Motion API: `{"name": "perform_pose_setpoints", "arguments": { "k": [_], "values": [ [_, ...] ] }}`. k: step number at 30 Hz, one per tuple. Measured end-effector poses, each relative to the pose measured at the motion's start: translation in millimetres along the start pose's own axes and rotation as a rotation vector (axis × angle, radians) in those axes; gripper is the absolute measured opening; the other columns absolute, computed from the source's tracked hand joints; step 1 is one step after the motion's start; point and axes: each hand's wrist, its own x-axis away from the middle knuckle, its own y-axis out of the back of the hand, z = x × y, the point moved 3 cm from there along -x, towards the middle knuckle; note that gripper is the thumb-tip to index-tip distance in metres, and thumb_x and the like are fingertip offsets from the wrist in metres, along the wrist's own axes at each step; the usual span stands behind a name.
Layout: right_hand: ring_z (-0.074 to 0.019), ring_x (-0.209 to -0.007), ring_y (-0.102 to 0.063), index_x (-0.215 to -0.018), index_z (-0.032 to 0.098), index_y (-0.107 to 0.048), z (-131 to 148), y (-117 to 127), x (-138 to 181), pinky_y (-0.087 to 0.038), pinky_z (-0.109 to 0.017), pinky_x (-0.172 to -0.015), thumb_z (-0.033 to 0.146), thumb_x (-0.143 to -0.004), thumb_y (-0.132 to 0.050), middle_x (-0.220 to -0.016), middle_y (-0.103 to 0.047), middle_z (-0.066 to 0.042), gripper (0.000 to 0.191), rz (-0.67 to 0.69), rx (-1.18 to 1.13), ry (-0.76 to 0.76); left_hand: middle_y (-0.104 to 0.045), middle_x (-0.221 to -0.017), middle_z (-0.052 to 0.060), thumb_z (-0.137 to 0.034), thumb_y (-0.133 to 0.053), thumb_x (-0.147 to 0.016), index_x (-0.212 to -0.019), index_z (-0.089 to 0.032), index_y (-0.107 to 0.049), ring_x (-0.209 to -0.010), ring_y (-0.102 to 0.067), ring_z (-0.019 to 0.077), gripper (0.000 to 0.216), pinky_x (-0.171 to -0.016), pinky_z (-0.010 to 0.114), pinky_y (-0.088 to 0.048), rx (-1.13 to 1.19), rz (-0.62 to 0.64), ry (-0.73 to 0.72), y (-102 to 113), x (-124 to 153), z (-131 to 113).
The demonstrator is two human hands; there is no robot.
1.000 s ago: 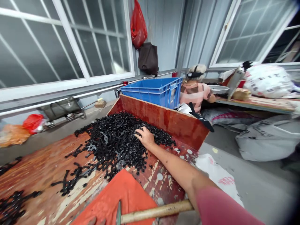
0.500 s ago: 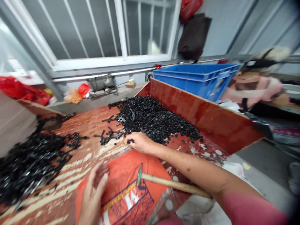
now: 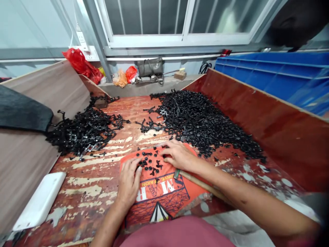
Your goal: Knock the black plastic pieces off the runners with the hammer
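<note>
Small black pieces with round heads [image 3: 150, 168], like screws or studs, lie scattered over an orange printed cloth [image 3: 164, 202]. My left hand [image 3: 129, 180] rests along their left side, fingers stretched and thumb apart, with its fingertips at the nearest pieces. On their right side, my right hand [image 3: 178, 157] is spread with fingers slightly bent, touching the cloth. Neither hand visibly grips a piece. A hammer [image 3: 196, 181] with a green head and wooden handle lies under my right forearm, which hides part of the handle.
A large heap of black pieces [image 3: 195, 120] spreads along the red board [image 3: 257, 120]. Another heap of black linked strips [image 3: 84, 133] lies at the left. A white power bank-like slab [image 3: 39, 200] is at the near left; a blue crate [image 3: 269, 75] stands behind the red board.
The view has turned left. Small black pieces now lie spread on the orange cloth, and my right hand, which held some at the heap's edge, has opened over the cloth.
</note>
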Motion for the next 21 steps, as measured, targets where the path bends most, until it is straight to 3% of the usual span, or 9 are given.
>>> {"name": "perform_pose_setpoints", "arguments": {
  "k": [3, 6, 10, 13, 16, 21],
  "values": [
    [-0.0264, -0.119, -0.051, -0.111, 0.028, -0.074, -12, 5, 21, -0.038, -0.043, -0.102, 0.026, -0.089, -0.065, -0.135, -0.056, -0.007, 0.024, 0.002, 0.044, -0.055, -0.063, -0.122, 0.008, -0.032, -0.044, -0.098, -0.123, -0.023, -0.062, -0.117, -0.055, 0.0244, 0.033, -0.104, 0.043, -0.042, 0.114, -0.021, 0.056, 2, 0, 5],
    [-0.026, -0.123, -0.052, -0.124, 0.032, -0.069, -17, 8, 35, -0.039, -0.041, -0.104, 0.034, -0.094, -0.058, -0.15, -0.044, -0.006, 0.032, 0.043, 0.086, -0.072, -0.063, -0.125, 0.007, -0.036, -0.043, -0.098, -0.119, -0.022, -0.062, -0.118, -0.057, 0.023, 0.032, -0.105, 0.04, -0.042, 0.389, -0.123, 0.205, 8, 3, 17],
    [-0.0314, -0.131, -0.047, -0.136, 0.036, -0.059, -13, 17, 45, -0.033, -0.049, -0.107, 0.041, -0.096, -0.053, -0.155, -0.038, -0.006, 0.04, 0.069, 0.248, -0.088, -0.068, -0.112, 0.006, -0.04, -0.052, -0.093, -0.114, -0.021, -0.062, -0.102, -0.064, 0.0207, 0.03, -0.095, 0.035, -0.049, 0.599, -0.237, 0.375, 21, 8, 36],
    [-0.0302, -0.118, -0.055, -0.129, 0.029, -0.064, 1, 27, 44, -0.034, -0.049, -0.103, 0.032, -0.095, -0.054, -0.141, -0.052, -0.011, 0.035, 0.007, 0.347, -0.122, -0.069, -0.104, 0.006, -0.041, -0.058, -0.089, -0.106, -0.02, -0.067, -0.097, -0.065, 0.0218, 0.028, -0.089, 0.035, -0.051, 0.399, -0.132, 0.345, 34, 11, 40],
    [-0.0233, -0.095, -0.06, -0.108, 0.025, -0.072, 27, 28, 32, -0.04, -0.038, -0.088, 0.024, -0.095, -0.055, -0.102, -0.07, -0.007, 0.021, -0.006, 0.294, -0.086, -0.071, -0.1, 0.006, -0.037, -0.057, -0.089, -0.098, -0.022, -0.071, -0.097, -0.064, 0.0241, 0.022, -0.089, 0.039, -0.049, 0.068, 0.04, 0.205, 40, 8, 35],
    [-0.0191, -0.084, -0.059, -0.091, 0.023, -0.074, 76, -7, -8, -0.035, -0.034, -0.081, 0.018, -0.093, -0.059, -0.086, -0.072, -0.002, 0.016, 0.027, 0.16, 0.11, -0.069, -0.089, 0.007, -0.031, -0.058, -0.088, -0.097, -0.022, -0.072, -0.089, -0.061, 0.0255, 0.019, -0.083, 0.04, -0.046, -0.272, 0.176, 0.033, 30, -8, 18]
  ]
}}
